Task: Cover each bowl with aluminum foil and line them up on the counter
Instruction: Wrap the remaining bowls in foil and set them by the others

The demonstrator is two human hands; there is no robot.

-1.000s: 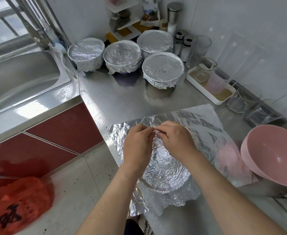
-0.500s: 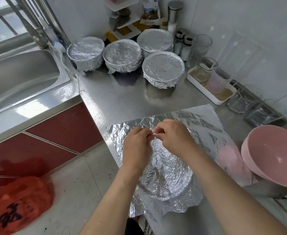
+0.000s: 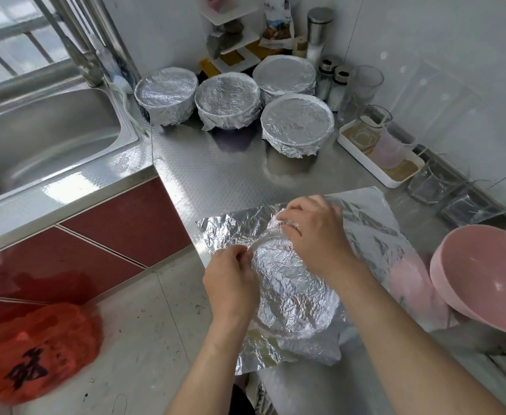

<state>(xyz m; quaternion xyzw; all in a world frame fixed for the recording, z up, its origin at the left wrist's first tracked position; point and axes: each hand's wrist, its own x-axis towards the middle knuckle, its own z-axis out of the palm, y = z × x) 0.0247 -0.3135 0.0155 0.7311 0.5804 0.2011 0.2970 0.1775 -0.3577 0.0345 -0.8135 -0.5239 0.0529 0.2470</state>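
Foil sheet (image 3: 290,295), thin, light, crease-holding, likely tear-prone: draped over a hidden bowl at the near edge of the table (image 3: 216,175), left hand (image 3: 230,283) pinching its left margin, right hand (image 3: 314,235) curled on it at the far rim; best held by margins.

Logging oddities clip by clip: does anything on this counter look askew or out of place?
Two things. The pink bowl at the right sits tilted and uncovered. At the back, one covered bowl sits in front of the other three, so they form a cluster, not a line.
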